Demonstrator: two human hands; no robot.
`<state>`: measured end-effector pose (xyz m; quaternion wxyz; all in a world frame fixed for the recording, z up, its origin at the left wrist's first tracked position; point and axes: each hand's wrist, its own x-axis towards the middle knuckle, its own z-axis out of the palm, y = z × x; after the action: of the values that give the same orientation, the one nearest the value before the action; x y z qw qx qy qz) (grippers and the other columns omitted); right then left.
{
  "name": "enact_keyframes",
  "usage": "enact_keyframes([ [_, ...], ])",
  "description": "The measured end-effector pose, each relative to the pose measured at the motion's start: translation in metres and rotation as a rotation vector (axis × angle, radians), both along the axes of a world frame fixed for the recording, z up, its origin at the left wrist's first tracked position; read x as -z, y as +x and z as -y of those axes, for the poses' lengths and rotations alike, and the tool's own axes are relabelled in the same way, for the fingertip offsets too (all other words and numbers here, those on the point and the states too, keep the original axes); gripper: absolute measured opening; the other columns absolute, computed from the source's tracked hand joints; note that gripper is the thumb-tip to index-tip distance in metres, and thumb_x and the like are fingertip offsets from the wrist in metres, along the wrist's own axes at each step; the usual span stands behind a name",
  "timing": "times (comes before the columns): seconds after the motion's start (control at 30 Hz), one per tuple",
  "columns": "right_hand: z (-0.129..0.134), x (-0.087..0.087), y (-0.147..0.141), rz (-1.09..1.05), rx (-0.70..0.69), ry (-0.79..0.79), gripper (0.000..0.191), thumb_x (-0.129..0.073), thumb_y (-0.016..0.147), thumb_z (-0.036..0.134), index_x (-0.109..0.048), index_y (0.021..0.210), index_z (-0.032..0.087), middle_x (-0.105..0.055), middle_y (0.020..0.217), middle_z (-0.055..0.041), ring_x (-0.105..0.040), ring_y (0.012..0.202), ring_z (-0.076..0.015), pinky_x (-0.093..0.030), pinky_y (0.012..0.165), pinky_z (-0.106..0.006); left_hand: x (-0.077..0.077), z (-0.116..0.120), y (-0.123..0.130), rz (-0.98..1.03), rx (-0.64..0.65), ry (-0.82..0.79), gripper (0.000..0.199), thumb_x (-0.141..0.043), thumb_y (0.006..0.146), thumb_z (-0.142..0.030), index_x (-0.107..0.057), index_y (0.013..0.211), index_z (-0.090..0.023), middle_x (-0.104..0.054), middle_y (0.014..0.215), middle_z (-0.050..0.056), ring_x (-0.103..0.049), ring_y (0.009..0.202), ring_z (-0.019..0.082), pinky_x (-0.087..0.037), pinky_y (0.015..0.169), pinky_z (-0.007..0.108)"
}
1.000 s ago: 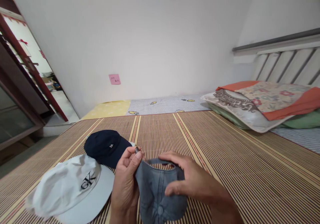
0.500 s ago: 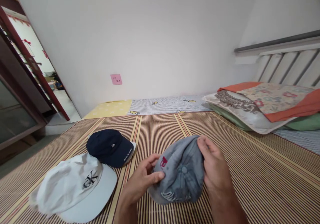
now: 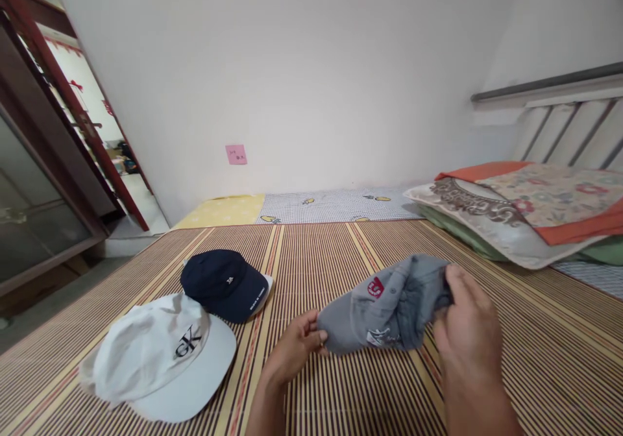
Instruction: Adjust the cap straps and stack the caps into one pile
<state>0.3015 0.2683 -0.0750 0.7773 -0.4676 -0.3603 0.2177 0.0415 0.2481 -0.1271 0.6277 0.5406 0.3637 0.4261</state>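
A grey baseball cap (image 3: 389, 303) with a red patch and white lettering is held up between both hands over the striped mat. My left hand (image 3: 296, 345) pinches the tip of its brim. At the back edge of the crown, my right hand (image 3: 470, 316) grips the cloth, its fingertips partly hidden behind the cap. The crown looks creased and partly caved in. To the left lie a white cap (image 3: 146, 351) with black letters and, just behind it, a navy cap (image 3: 224, 283) with small white writing on its brim.
The striped mat (image 3: 311, 248) covers the bed. Pillows (image 3: 487, 222) with an orange-edged floral cloth (image 3: 574, 193) are piled at the right by the headboard (image 3: 579, 131). A pink note (image 3: 236, 154) sticks to the wall. A doorway stands at the far left.
The grey cap has turned, its brim now pointing left. My left hand has shifted to the brim's tip and my right hand rightward to the back edge. The view has shifted slightly left.
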Motion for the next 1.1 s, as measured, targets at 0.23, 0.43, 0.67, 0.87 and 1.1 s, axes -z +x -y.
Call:
enact_keyframes([
  [0.23, 0.019, -0.028, -0.021, 0.194, 0.106, 0.01, 0.042, -0.055, 0.098, 0.05, -0.074, 0.116, 0.018, -0.075, 0.112, -0.0114, -0.068, 0.111, -0.0299, -0.049, 0.103, -0.049, -0.022, 0.003, -0.035, 0.253, -0.492, 0.173, 0.027, -0.086, 0.078, -0.035, -0.068, 0.086, -0.017, -0.072, 0.093, 0.005, -0.068, 0.088, 0.019, -0.059, 0.084, 0.031],
  [0.43, 0.014, -0.018, -0.026, 0.119, -0.005, 0.058, 0.04, -0.058, 0.099, 0.049, -0.071, 0.122, 0.02, -0.073, 0.127, -0.0127, -0.066, 0.124, -0.0293, -0.042, 0.114, -0.054, -0.018, -0.006, -0.061, 0.815, -0.99, 0.081, 0.024, -0.075, 0.085, -0.009, -0.06, 0.099, -0.022, -0.067, 0.097, -0.003, -0.071, 0.092, 0.013, -0.063, 0.097, 0.038],
  [0.67, 0.014, -0.016, -0.03, 0.222, -0.218, -0.076, 0.035, -0.064, 0.093, 0.053, -0.075, 0.109, 0.023, -0.077, 0.115, -0.011, -0.07, 0.115, -0.0292, -0.051, 0.104, -0.051, 0.021, -0.024, -0.085, 1.025, -1.22, -0.24, 0.028, -0.043, 0.098, 0.002, -0.058, 0.104, -0.021, -0.064, 0.117, 0.003, -0.058, 0.134, 0.016, -0.061, 0.1, 0.029],
  [0.87, 0.019, -0.021, -0.037, 0.426, -0.402, -0.198, 0.038, -0.063, 0.093, 0.055, -0.074, 0.109, 0.023, -0.078, 0.11, -0.0118, -0.072, 0.108, -0.0303, -0.056, 0.098, -0.053, 0.037, -0.031, -0.091, 1.062, -1.218, -0.283, 0.029, -0.04, 0.1, 0.001, -0.061, 0.104, -0.018, -0.067, 0.122, 0.005, -0.054, 0.14, 0.018, -0.063, 0.095, 0.027],
  [1.1, 0.017, -0.017, -0.038, 0.609, -0.581, -0.255, 0.037, -0.059, 0.096, 0.053, -0.072, 0.112, 0.023, -0.077, 0.105, -0.0104, -0.073, 0.101, -0.0278, -0.058, 0.09, -0.048, 0.032, -0.03, -0.09, 1.09, -1.251, -0.307, 0.045, -0.036, 0.102, -0.001, -0.059, 0.132, -0.026, -0.064, 0.144, 0.003, -0.048, 0.147, 0.018, -0.065, 0.088, 0.022],
])
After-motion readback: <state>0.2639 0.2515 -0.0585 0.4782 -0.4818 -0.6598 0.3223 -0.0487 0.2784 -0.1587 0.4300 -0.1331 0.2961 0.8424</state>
